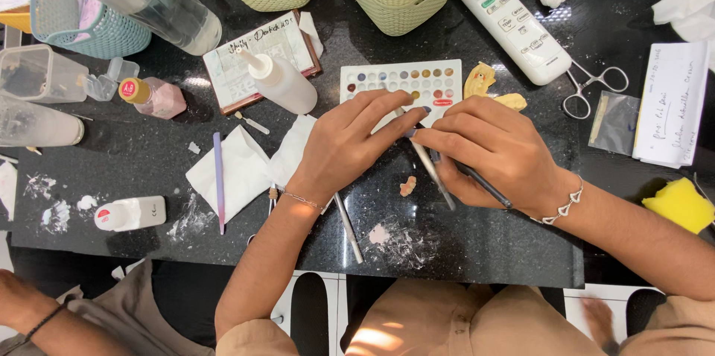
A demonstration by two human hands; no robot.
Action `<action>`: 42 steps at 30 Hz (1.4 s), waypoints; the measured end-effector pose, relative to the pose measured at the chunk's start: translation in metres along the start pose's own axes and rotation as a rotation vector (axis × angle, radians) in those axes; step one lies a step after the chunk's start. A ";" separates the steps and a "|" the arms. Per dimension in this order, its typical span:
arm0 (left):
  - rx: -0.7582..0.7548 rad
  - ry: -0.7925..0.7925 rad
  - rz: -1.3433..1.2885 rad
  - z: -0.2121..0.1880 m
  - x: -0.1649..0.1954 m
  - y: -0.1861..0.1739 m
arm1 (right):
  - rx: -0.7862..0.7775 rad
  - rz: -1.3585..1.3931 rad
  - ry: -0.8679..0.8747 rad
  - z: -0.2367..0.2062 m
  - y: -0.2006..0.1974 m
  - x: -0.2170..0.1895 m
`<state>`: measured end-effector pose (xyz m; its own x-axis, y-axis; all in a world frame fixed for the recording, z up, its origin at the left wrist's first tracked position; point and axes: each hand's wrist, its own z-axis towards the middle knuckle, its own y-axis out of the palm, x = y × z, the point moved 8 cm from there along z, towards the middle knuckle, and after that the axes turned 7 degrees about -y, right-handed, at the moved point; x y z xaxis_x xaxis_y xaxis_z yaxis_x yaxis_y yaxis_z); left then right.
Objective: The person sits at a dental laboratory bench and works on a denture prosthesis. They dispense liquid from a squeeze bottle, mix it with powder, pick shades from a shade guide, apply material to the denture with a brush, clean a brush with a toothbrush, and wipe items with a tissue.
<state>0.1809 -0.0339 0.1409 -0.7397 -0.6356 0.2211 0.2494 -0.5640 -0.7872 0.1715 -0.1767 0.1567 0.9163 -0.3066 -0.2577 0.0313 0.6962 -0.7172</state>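
Hands meet at the centre of a black speckled countertop (pixel 477 252), fingertips together just below a white palette (pixel 402 83) with rows of coloured wells. Left hand (pixel 346 140) lies palm down, fingers extended and pinched toward the right hand; what its fingertips hold is too small to identify. A thin chain bracelet (pixel 302 199) sits on that wrist. Right hand (pixel 495 151) is curled closed around a dark slender tool (pixel 484 186), whose handle points out below the palm toward the wrist; a silver bracelet (pixel 562 207) with triangular links is on this wrist. Two thin metal instruments (pixel 436 173) lie under the hands, and another metal rod (pixel 348 228) runs down from beneath the left wrist.

Small pinkish piece (pixel 407 186) rests on the countertop just below the hands, apart from both. Pale powdery smear (pixel 406 240) lies nearer the table edge.

Left of the hands: folded white tissue (pixel 238 166), a purple stick (pixel 218 181) across it, a white squeeze bottle (pixel 279 80) lying on a framed card (pixel 257 54). A small white bottle (pixel 132 213) lies on its side farther left.

Right of the palette: yellowish dental cast pieces (pixel 484 84), a white remote control (pixel 510 17), metal forceps (pixel 592 88), a yellow sponge (pixel 679 203). Two green woven baskets (pixel 402 10) stand at the top edge.
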 end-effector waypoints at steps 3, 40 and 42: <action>-0.009 0.029 -0.013 -0.002 -0.001 0.003 | -0.017 0.009 -0.023 0.005 0.001 -0.004; 0.477 -0.109 -0.103 -0.026 -0.046 -0.041 | 0.135 0.920 0.961 -0.072 0.104 0.072; 0.476 -0.110 -0.109 -0.026 -0.046 -0.041 | 0.125 0.927 0.956 -0.072 0.105 0.071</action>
<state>0.1886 0.0318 0.1477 -0.7133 -0.5973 0.3667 0.4510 -0.7917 -0.4121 0.2113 -0.1718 0.0164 -0.0171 0.0130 -0.9998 -0.3624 0.9318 0.0183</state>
